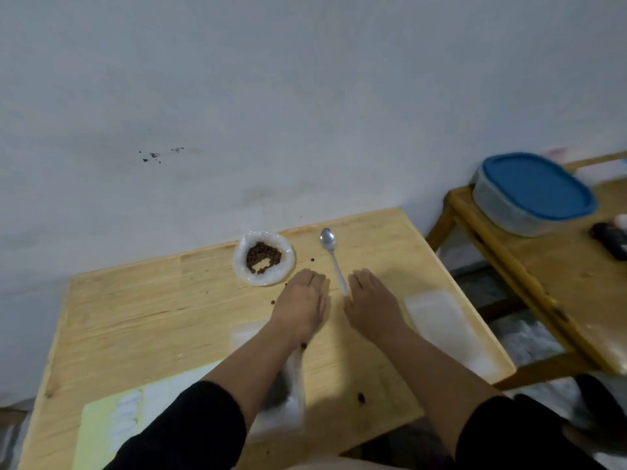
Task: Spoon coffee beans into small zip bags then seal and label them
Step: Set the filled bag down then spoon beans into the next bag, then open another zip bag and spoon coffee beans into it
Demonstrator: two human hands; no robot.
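An open plastic bag of coffee beans point(264, 258) sits at the back of the wooden table point(135, 317). To its right lies a metal spoon point(332, 256), bowl toward the wall. My left hand point(302, 303) rests palm down just in front of the bean bag, fingers together. My right hand point(371, 305) lies flat beside the spoon's handle end, touching or nearly touching it. A clear zip bag point(444, 327) lies flat at the right edge. Another blurred bag point(291, 395) sits under my left forearm. A yellow sheet of white labels point(118, 418) lies front left.
Loose beans point(360, 397) are scattered on the table. A second wooden table point(559, 283) at the right carries a container with a blue lid point(532, 191) and a dark object point(610, 239). A white wall stands right behind the table.
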